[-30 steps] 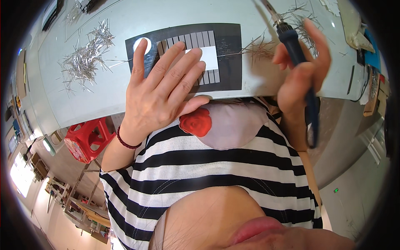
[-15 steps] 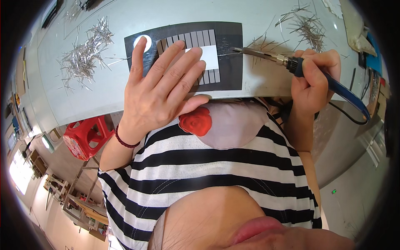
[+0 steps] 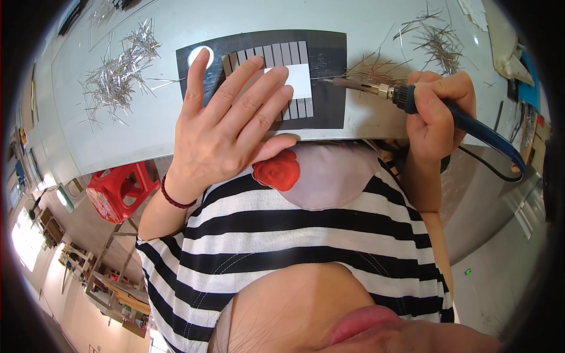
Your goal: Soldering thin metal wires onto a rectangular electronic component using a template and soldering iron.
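My left hand (image 3: 226,123) lies flat with its fingers spread over a dark rectangular board (image 3: 328,50). It partly hides a row of narrow grey strips (image 3: 286,54) and a white rectangular piece (image 3: 301,80) on the board. Near my index fingertip is a white round spot (image 3: 200,56). My right hand (image 3: 438,112) is closed round the blue handle of a soldering iron (image 3: 403,96). The iron's tip is over the board's right part, close to a thin wire that runs out from the white piece; whether they touch is hard to tell.
Piles of thin silvery wire pieces lie on the pale table (image 3: 159,126), one heap (image 3: 115,79) to the left and another (image 3: 438,47) at the far right. The iron's black cord (image 3: 488,169) hangs at the right. A red stool (image 3: 120,191) stands below the table's left edge.
The soldering iron's tip has come slightly nearer to me and to the left, onto the line of the wire, and my right hand moved left a little. My left hand stays put.
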Motion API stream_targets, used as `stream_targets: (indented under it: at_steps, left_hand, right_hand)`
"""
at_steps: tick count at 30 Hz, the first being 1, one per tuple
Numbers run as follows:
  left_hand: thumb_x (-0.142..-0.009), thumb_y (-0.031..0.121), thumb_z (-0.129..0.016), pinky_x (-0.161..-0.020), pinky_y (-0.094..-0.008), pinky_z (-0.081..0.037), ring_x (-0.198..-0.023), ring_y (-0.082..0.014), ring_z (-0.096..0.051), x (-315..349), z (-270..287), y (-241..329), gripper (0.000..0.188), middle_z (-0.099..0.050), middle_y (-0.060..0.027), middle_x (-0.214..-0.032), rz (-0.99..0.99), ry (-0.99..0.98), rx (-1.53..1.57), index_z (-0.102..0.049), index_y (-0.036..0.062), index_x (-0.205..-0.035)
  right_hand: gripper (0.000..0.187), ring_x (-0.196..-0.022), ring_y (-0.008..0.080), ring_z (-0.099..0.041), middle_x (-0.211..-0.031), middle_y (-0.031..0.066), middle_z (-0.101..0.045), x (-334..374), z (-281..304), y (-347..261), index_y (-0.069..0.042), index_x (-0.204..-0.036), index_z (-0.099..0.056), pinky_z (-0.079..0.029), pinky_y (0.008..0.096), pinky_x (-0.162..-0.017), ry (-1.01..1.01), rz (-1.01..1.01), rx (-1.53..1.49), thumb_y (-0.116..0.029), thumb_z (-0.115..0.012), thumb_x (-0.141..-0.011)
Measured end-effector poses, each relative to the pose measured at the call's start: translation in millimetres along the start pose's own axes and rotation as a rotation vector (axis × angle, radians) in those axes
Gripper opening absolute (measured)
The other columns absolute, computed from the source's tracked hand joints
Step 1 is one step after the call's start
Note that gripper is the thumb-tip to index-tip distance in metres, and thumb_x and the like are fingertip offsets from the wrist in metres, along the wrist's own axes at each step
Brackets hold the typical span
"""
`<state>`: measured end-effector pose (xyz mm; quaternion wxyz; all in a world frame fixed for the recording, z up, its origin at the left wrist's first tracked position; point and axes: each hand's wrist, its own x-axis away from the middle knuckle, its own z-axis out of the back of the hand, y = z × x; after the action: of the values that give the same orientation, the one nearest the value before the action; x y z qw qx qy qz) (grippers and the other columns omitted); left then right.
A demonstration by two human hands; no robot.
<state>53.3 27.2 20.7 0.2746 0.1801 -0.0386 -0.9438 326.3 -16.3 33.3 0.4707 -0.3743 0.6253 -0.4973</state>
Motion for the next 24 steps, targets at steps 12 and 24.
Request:
stream_targets:
  at_steps: [12,24]
  left_hand:
    - [-0.090,0.053,-0.064,-0.113,-0.0656,-0.032,-0.123,-0.0264,-0.062,0.0,-0.2,-1.2,0.053,-0.069,-0.0048,-0.126,-0.003,0.009,0.001,-0.071,0.0091,-0.120]
    - [-0.090,0.053,-0.064,-0.114,-0.0656,-0.031,-0.124,-0.0261,-0.062,0.7,-1.3,-1.2,0.053,-0.069,-0.0045,-0.125,0.008,0.005,0.011,-0.072,0.0096,-0.119]
  right_hand:
    - [0.015,-0.058,0.0076,-0.047,-0.066,0.0058,-0.056,-6.2,0.5,4.3,-0.001,-0.077,-0.050,-0.039,0.0239,-0.055,-0.030,0.014,-0.048,0.003,-0.063,-0.082]
    - [0.015,-0.058,0.0070,-0.046,-0.066,0.0052,-0.056,-7.2,-0.1,3.4,-0.001,-0.077,-0.051,-0.038,0.0236,-0.054,-0.028,-0.022,-0.034,0.003,-0.064,-0.083]
